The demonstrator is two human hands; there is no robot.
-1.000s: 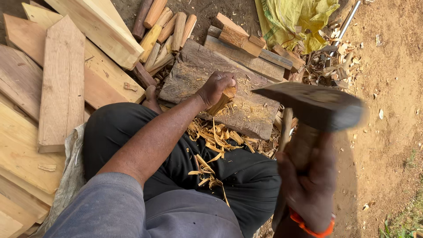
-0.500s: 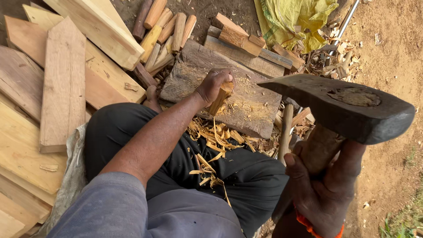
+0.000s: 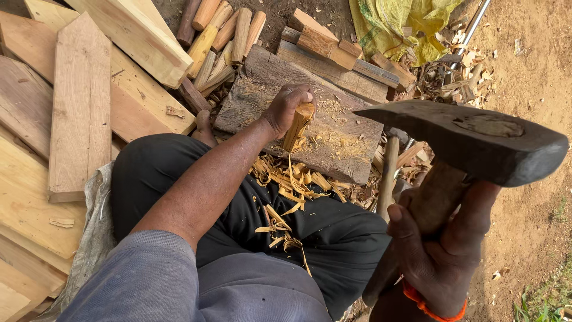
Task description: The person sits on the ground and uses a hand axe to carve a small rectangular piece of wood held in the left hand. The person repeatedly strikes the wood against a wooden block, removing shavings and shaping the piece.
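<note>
My left hand (image 3: pixel 285 107) grips a short wooden stick (image 3: pixel 297 126) and stands it upright on a worn wooden chopping block (image 3: pixel 333 143). My right hand (image 3: pixel 438 250) is closed around the wooden handle of an axe (image 3: pixel 471 140), raised close to the camera at the right, with its dark iron head pointing left toward the block. Pale wood shavings (image 3: pixel 292 191) lie across my black trousers and at the block's near edge.
Wide planks (image 3: pixel 77 107) are stacked at the left. A pile of short round sticks (image 3: pixel 223 33) and cut blocks (image 3: pixel 333 48) lies behind the chopping block. A yellow cloth (image 3: pixel 405 24) is at the top, with bare soil at the right.
The axe has risen and come closer to the camera, its head now sharp and large at the right. The left hand still holds the stick upright on the block.
</note>
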